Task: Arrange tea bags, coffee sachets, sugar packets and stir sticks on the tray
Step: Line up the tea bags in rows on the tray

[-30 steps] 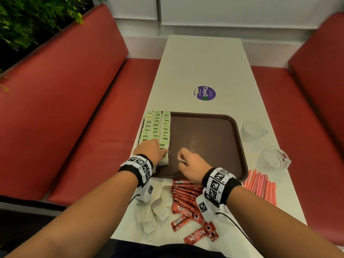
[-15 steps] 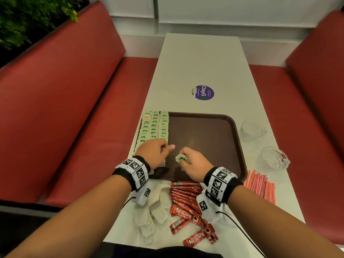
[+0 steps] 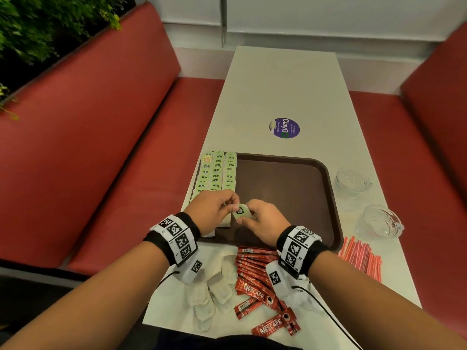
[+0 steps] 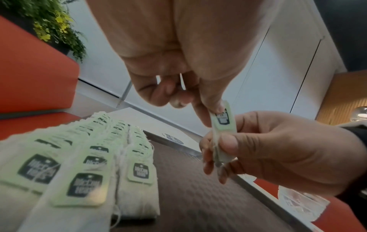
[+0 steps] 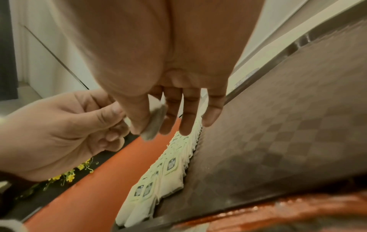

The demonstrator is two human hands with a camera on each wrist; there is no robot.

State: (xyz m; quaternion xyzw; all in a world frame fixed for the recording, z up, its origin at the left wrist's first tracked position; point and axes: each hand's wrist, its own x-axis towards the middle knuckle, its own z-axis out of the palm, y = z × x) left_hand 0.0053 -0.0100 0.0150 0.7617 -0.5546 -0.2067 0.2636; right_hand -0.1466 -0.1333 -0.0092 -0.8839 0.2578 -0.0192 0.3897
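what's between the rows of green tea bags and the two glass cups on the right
In the head view, only the bare brown plastic tray floor lies between the rows of green-tagged tea bags and the clear glass cups.

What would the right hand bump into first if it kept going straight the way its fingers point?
Probably the left hand. The right hand, pinching a tea bag above the brown tray, points left and forward at it, and their fingertips nearly meet. The rows of tea bags lie beyond, though depth is uncertain.
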